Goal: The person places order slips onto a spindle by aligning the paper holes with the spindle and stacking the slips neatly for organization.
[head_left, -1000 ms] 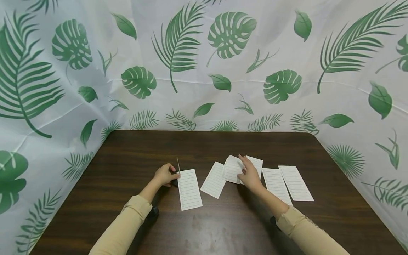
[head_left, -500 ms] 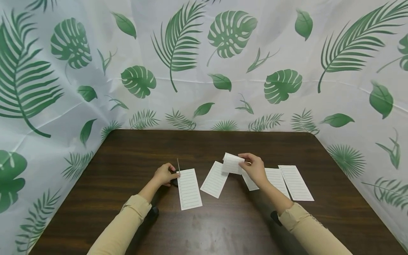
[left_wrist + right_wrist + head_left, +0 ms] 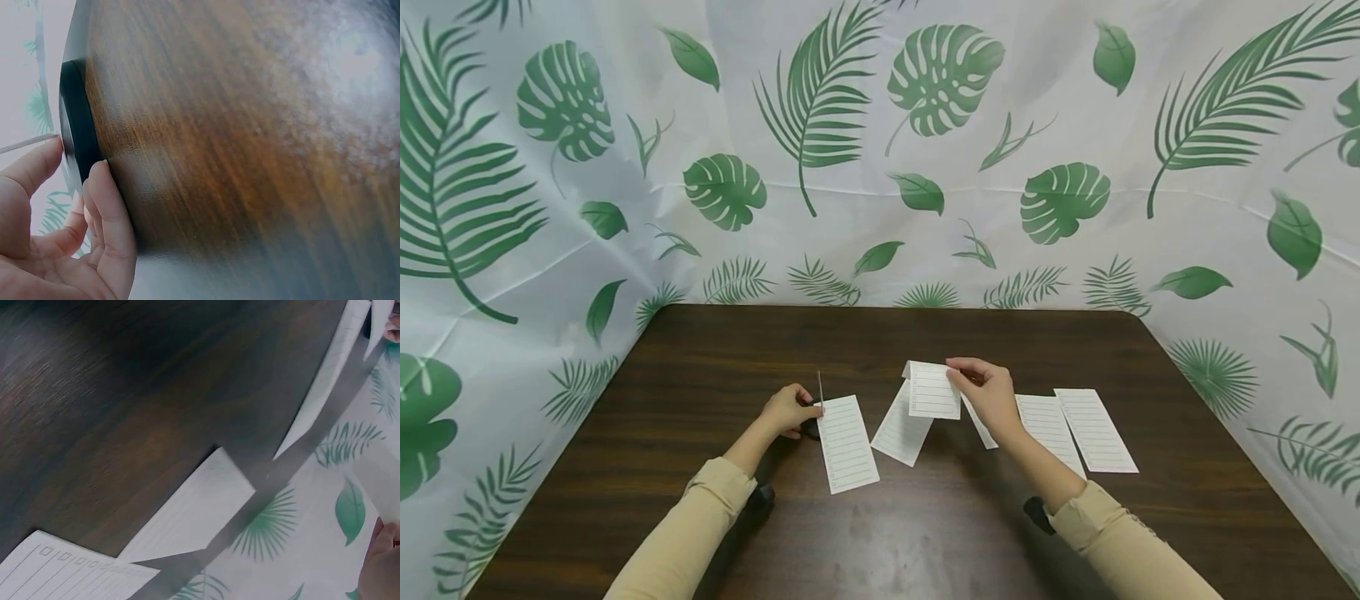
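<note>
In the head view my left hand (image 3: 786,412) grips the round black base (image 3: 810,429) of a paper spike, whose thin rod (image 3: 820,387) stands upright. The thumb presses on top of the base in the left wrist view, while the fingers (image 3: 115,219) lie along its side. A lined checklist slip (image 3: 848,446) lies at the spike, one corner right at the rod. To the right, my right hand (image 3: 992,396) pinches another lined slip (image 3: 935,392) by its right edge, raised and bent over at the top. This raised slip partly covers a tilted slip (image 3: 901,433) on the table.
Several more lined slips, including one at the far right (image 3: 1096,429), lie on the dark wooden table (image 3: 895,533). My right forearm partly hides some of them. A white cloth with green leaves (image 3: 850,100) hangs behind and beside the table.
My right hand has lifted a slip from the table and carried it to the left, its face now turned forward. My left hand stays at the spike; its slip has shifted slightly.
</note>
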Motion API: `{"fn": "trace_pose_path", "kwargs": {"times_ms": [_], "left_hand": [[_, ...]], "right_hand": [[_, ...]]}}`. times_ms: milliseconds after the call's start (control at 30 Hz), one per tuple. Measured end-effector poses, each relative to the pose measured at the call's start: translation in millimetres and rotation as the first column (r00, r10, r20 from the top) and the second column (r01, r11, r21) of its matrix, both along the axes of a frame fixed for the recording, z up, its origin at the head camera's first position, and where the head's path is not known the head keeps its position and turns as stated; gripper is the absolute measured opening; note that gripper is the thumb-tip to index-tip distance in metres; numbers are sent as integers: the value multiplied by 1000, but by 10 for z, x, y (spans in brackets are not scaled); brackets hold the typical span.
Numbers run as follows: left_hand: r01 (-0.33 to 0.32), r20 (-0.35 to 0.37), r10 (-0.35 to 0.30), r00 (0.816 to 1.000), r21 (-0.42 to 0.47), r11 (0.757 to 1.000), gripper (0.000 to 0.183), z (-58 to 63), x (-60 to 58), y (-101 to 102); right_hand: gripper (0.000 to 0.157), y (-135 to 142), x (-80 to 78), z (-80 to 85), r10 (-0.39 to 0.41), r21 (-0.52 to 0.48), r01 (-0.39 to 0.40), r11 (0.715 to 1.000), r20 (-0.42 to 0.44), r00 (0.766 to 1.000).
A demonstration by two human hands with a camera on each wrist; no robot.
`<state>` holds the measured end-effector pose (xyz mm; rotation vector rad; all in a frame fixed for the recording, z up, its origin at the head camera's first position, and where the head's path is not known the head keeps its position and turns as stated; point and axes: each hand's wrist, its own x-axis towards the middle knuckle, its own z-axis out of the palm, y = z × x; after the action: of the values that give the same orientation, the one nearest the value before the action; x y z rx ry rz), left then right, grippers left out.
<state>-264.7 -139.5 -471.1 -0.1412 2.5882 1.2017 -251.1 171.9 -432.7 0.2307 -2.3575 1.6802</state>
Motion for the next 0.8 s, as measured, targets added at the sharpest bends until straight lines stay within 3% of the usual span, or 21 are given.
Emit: {"fn": "trace_pose_path", "kwargs": {"times_ms": [133,300,433,600,700,800], "left_hand": [[0,-3,0,1000,6,1000,28,10,2,8],[-11,1,11,1000,15,1000,28,21,-11,12],[-15,6,15,1000,18,1000,28,24,-15,8],[-15,11,15,1000,23,1000,29,18,-13,-6],[-12,13,12,1000,26,1000,29,23,-6,-10],[-11,13,11,1000,28,1000,29,28,3,-9]], "right_hand": [[21,-42,23,42,-18,-29,18,999,14,1000],[18,-83,60,67,-13,4,13,1000,-15,1000],[23,-106,96,55,34,65,-24,998,-163,986],[46,-128,119,45,116,180,-56,982,-340,933],[56,-141,142,73,157,191,-96,977,-336,929],[47,-143,177,90,177,188,-124,974,-295,939]]}}
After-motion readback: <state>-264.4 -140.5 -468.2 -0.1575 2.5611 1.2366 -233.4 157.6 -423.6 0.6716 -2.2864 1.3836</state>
